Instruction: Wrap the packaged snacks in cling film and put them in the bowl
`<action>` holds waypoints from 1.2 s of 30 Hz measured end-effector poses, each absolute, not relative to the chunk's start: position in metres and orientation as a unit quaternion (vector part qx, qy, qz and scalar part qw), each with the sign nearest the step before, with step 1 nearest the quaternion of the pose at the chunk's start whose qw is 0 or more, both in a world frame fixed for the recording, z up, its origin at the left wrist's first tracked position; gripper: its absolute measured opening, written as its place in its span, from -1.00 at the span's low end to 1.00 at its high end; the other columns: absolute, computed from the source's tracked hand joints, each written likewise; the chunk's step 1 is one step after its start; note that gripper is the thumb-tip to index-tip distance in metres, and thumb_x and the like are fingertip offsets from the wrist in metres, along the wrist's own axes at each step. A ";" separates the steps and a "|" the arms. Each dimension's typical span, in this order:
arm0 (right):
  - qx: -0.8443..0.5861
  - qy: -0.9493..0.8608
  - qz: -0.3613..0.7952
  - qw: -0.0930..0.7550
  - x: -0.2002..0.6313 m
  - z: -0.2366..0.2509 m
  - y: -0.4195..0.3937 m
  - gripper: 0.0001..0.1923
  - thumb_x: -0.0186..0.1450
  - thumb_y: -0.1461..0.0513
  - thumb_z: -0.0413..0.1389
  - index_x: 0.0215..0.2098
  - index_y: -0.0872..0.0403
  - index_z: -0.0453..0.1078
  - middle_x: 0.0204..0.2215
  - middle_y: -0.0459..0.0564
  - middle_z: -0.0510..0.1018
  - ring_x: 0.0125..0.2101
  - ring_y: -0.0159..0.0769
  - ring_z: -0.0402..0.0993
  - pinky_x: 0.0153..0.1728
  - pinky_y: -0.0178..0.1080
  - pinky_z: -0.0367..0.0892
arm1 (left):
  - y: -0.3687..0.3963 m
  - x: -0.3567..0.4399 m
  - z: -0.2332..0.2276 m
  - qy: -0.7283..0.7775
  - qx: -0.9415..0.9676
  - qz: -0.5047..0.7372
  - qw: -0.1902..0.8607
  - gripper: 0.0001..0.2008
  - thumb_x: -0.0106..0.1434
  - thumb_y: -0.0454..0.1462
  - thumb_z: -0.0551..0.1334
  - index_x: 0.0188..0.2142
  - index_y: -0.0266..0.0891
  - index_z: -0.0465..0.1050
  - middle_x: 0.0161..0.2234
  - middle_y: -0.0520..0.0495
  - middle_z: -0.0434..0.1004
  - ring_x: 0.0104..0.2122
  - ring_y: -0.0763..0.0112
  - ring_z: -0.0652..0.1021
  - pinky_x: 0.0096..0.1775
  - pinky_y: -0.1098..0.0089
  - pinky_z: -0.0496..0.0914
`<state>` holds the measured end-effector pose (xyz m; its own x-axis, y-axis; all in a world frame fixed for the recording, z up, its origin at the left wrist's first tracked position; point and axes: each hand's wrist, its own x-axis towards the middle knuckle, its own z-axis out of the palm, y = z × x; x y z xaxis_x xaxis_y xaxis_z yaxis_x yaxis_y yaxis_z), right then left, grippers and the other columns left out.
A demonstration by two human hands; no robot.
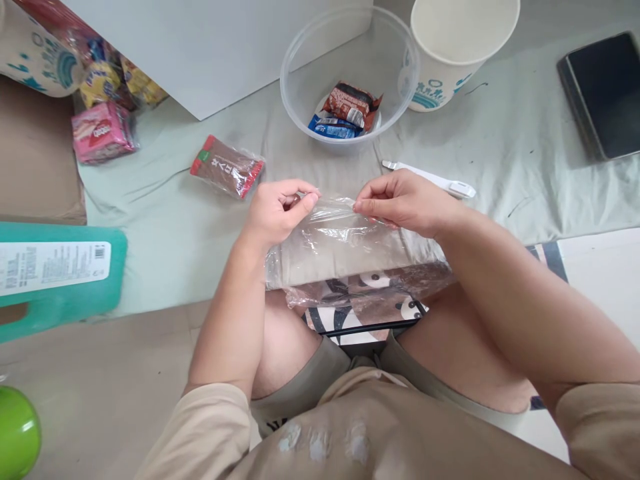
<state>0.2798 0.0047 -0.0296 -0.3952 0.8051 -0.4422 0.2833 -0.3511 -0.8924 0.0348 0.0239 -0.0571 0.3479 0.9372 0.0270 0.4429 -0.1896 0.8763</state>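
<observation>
Clear, crinkled plastic bag [345,247] over the lap, top edge pinched between both hands, body sagging down toward the knees. Left hand [277,213] closed on the bag's upper left rim, thumb against forefinger. Right hand [405,203] pinching the upper right rim likewise; hands near each other, rim stretched between.

Just beyond the right hand, slim white plastic tool [430,180] flat on pale green cloth [500,147]. Further out, clear round plastic bowl [350,73] holding a brown-red snack packet [353,103] and a blue one [333,128]; print too small to read. White paper cup with blue printed pattern [457,47] touching the bowl's right side. Left of the bowl, dark brown packet with red ends [227,167], characters illegible. Far left, pink snack packet [100,131]. Teal bottle with white label [57,273] at left edge, text unreadable. Dark tablet [603,93] at right. Open cloth between hands and bowl.
</observation>
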 end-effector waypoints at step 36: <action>-0.492 -0.489 0.682 0.231 0.295 -0.032 0.010 -0.85 0.23 0.24 0.34 -0.29 0.04 0.46 -0.55 -0.19 0.39 -0.58 -0.49 0.19 -0.61 -0.34 0.10 | 0.029 0.028 -0.057 0.496 0.710 0.256 0.428 -0.77 0.19 -0.05 0.35 -0.45 -0.13 0.57 -0.70 0.11 0.16 -0.67 0.55 0.10 -0.58 0.36 -0.06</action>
